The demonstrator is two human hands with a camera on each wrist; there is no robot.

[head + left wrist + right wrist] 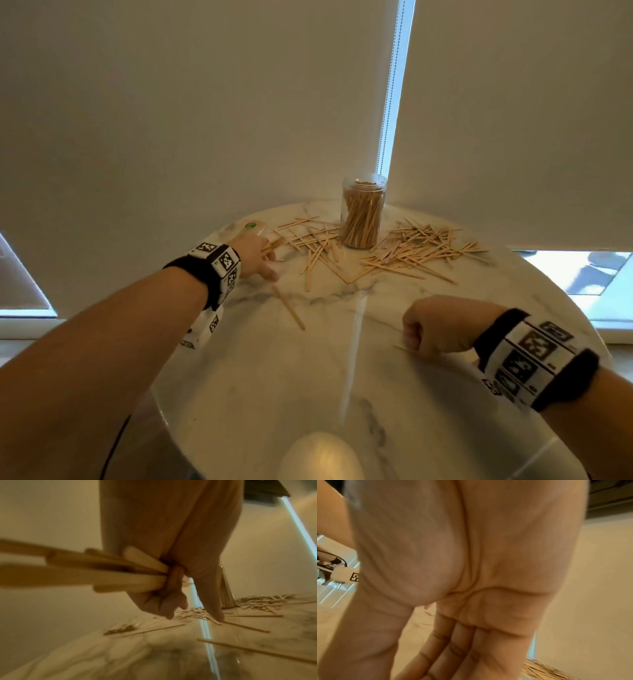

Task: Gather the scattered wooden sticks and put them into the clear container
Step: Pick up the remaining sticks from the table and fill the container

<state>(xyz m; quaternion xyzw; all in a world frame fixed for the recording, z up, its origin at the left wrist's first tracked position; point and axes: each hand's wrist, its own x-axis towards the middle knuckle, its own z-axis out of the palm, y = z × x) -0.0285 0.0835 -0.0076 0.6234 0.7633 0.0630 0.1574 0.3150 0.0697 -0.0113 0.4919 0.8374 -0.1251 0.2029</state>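
While sticks still litter the marble, these lines hold:

Step in hand: gathering. The left hand (255, 255), left of centre in the head view, clenches a bundle of flat sticks (96, 572) in its curled fingers, with one finger (213, 609) stretched down onto a loose stick on the table (308, 394).

Right hand (433, 327): lower right of the head view, knuckles bent over a thin stick (406, 349) at the tabletop. Whether it grasps that stick I cannot tell; the right wrist view shows only palm and fairly straight fingers.

Next move, as I judge: add the touched stick to the bundle, then carry it to the container.

Clear container (363, 210): upright, upper centre, already well filled.

Scattered wooden sticks (423, 248): pale, thin, heaped on both sides of the jar.
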